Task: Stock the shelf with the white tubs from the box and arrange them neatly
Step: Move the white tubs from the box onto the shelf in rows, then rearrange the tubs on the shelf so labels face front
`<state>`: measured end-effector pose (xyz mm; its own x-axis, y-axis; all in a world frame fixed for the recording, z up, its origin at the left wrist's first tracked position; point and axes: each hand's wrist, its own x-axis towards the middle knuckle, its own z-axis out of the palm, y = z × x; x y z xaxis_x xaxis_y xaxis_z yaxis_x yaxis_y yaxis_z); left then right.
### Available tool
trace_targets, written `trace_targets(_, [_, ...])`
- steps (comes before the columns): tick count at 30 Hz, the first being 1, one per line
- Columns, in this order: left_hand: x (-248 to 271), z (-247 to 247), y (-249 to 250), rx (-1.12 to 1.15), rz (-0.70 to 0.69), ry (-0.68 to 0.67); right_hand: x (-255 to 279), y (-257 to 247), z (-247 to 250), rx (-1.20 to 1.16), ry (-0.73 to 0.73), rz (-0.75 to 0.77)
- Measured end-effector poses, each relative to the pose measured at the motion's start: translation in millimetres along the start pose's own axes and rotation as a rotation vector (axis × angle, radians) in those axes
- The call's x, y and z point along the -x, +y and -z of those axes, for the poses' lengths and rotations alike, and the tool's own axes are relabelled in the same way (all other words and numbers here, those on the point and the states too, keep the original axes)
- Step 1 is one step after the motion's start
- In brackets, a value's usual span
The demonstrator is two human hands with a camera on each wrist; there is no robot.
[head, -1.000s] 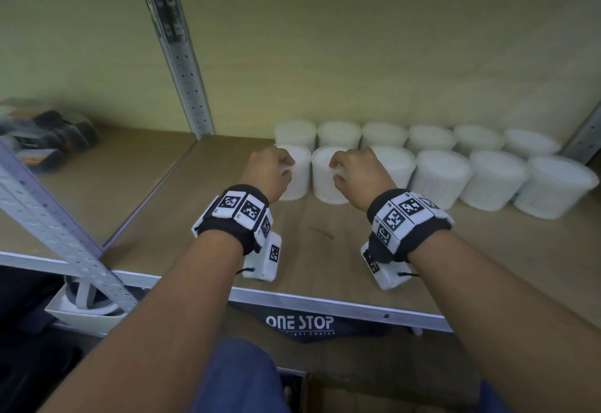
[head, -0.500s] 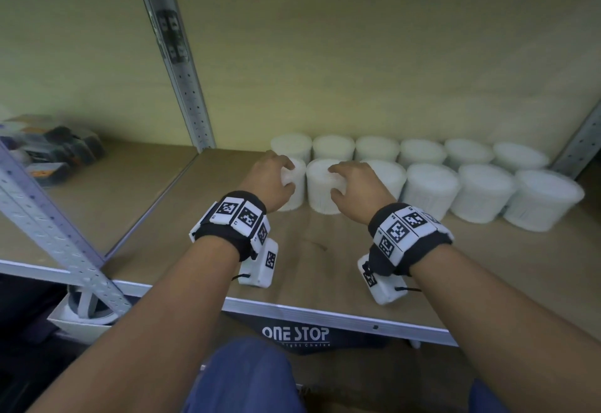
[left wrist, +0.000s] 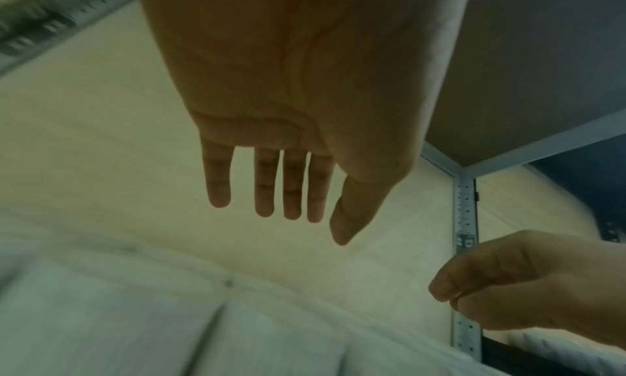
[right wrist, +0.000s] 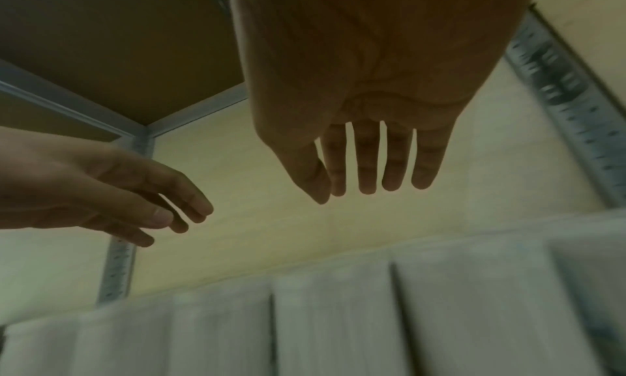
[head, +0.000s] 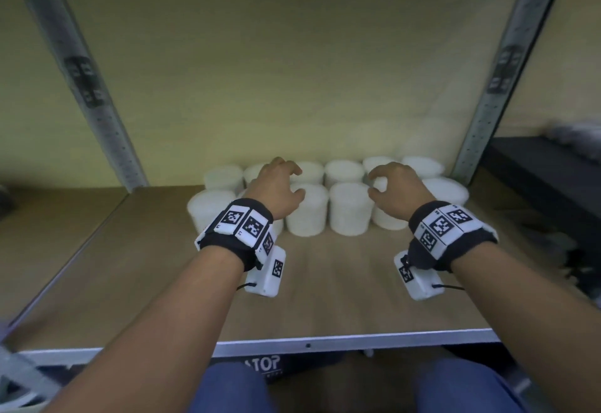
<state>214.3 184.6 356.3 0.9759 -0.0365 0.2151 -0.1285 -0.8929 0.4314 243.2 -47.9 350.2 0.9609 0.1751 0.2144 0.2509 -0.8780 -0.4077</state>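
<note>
White tubs stand in two rows at the back of the wooden shelf point(head: 325, 282), a front row point(head: 349, 212) and a back row point(head: 344, 170). My left hand point(head: 286, 181) hovers over the left part of the rows and my right hand point(head: 387, 185) over the right part. Neither holds anything. In the left wrist view the left hand point(left wrist: 288, 213) has straight fingers above the tubs point(left wrist: 135, 315). The right wrist view shows the right hand point(right wrist: 369, 189) likewise spread above the tubs point(right wrist: 332, 315), apart from them.
Grey metal uprights stand at the shelf's back left point(head: 97, 103) and back right point(head: 494, 87). A metal rail point(head: 325, 344) edges the front. Bare board lies between the tubs and the rail. A dark shelf point(head: 546, 178) lies to the right.
Both hands have let go of the two front-left tubs, risen and spread apart over the rows. My view has swung to the right.
</note>
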Motion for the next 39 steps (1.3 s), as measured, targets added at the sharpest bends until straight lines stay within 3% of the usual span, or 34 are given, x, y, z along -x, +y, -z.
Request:
trace_targets(10, [-28, -48, 84, 0.066, -0.123, -0.087, 12, 87, 49, 0.012, 0.041, -0.210])
trace_targets(20, [-60, -94, 140, 0.047, -0.140, -0.192, -5, 124, 54, 0.050, -0.027, -0.314])
trace_targets(30, [-90, -122, 147, -0.093, -0.098, -0.241, -31, 134, 43, 0.129, -0.114, -0.308])
trace_targets(39, [-90, -133, 139, -0.052, -0.123, -0.223, -41, 134, 35, 0.256, -0.213, -0.290])
